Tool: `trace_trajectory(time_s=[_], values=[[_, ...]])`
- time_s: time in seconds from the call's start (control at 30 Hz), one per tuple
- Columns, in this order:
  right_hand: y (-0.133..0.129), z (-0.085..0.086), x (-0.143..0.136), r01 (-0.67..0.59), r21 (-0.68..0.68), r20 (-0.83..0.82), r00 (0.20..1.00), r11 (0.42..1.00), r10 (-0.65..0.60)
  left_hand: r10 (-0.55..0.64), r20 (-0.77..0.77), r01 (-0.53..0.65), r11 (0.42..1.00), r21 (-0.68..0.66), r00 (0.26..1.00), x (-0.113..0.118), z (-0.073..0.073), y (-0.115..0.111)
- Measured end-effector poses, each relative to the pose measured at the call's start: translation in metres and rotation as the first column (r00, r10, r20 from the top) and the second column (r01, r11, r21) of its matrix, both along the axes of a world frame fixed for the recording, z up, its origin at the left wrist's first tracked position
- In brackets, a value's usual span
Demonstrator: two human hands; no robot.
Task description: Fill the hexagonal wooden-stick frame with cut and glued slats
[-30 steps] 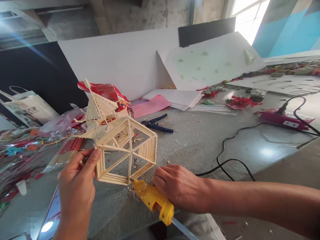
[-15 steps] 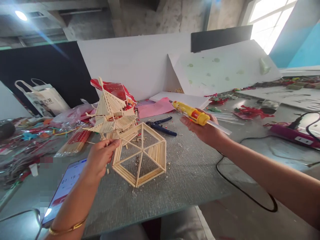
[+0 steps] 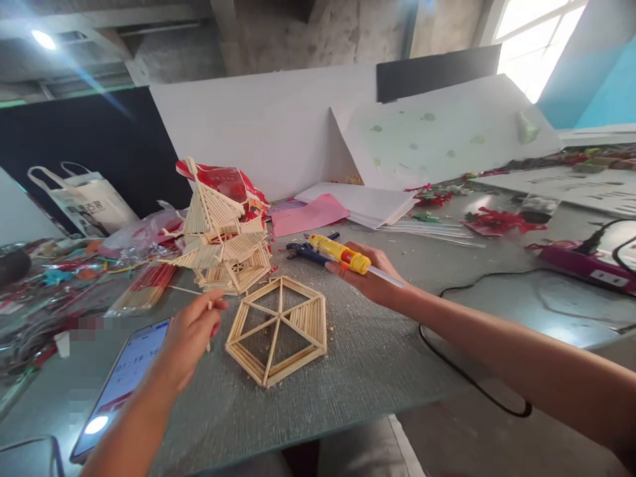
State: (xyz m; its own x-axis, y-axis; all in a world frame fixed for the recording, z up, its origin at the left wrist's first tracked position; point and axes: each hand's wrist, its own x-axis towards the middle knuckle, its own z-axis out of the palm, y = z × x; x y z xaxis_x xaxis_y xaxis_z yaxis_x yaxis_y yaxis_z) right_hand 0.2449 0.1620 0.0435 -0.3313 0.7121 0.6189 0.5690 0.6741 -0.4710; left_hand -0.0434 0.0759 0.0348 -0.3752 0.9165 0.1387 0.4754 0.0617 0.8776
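My left hand is closed in a pinch on a short wooden stick, just left of the hexagonal stick frame. That frame lies flat on the grey table, with spokes meeting at its centre and one section filled with sticks. Behind it stands a small tiered pavilion built of the same sticks, with a pointed roof. My right hand grips a yellow hot glue gun, its nozzle pointing left above a pair of dark-handled pliers. A clear glue stick sticks out of the gun's back end.
A phone lies left of my left forearm. Packaged sticks and plastic scraps clutter the left side. Pink paper and white sheets lie behind the pliers. A black cable loops below my right arm from near a purple power strip.
My left hand has let go of the hexagonal frame, which now rests flat, and pinches a short stick. The glue gun has moved left and down in my right hand.
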Motion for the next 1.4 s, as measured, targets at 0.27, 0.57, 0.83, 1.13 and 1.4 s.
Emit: trace_trajectory(time_s=[0.27, 0.57, 0.83, 1.13, 1.4], values=[[-0.001, -0.006, 0.002, -0.105, 0.118, 0.128, 0.988, 0.987, 0.090, -0.218, 0.354, 0.223, 0.974, 0.028, 0.909, 0.033, 0.009, -0.012], [0.007, 0.001, 0.003, -0.107, 0.152, 0.179, 0.981, 0.983, 0.079, -0.319, 0.730, 0.373, 0.923, 0.094, 0.605, 0.038, 0.007, -0.003], [-0.012, 0.024, -0.011, -0.285, 0.187, 0.177, 0.951, 0.940, 0.254, -0.207, 0.213, 0.158, 0.961, 0.225, 0.955, 0.041, 0.002, 0.012], [-0.018, 0.000, -0.006, -0.445, 0.179, 0.342, 0.864, 0.877, 0.369, -0.006, -0.220, 0.094, 0.916, 0.391, 0.975, 0.039, -0.001, 0.006], [-0.024, -0.003, -0.008, -0.488, 0.151, 0.374, 0.833, 0.860, 0.407, -0.021, -0.359, 0.216, 0.832, 0.511, 0.933, 0.047, -0.008, 0.009]])
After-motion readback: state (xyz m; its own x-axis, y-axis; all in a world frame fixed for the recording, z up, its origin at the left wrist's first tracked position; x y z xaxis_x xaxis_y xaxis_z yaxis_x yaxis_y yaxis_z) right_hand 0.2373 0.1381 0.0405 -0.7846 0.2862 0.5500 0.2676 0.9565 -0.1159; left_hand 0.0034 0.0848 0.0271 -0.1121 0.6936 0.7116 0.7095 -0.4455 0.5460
